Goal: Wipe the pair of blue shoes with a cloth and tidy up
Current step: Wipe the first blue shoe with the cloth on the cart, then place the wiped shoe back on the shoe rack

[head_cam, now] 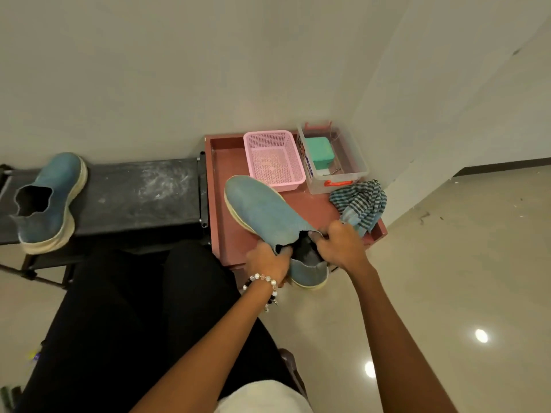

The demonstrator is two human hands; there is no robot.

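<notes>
both hands, left hand (268, 260) and right hand (340, 244), are gripping the collar of one blue shoe (268, 213) over the red table (226, 162); second shoe (47, 201) is sitting on the black bench (134, 195). striped cloth (360, 204) is lying unheld; advise freeing the right hand for it.

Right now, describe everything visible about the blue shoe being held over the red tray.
The held blue shoe is a laceless slip-on of soft, suede-like fabric with a thick cream sole. It lies with its toe pointing away toward the pink basket and its heel nearest the person, over the red tray. The left hand and right hand grip opposite sides of its dark collar opening. Its underside is hidden.
</notes>
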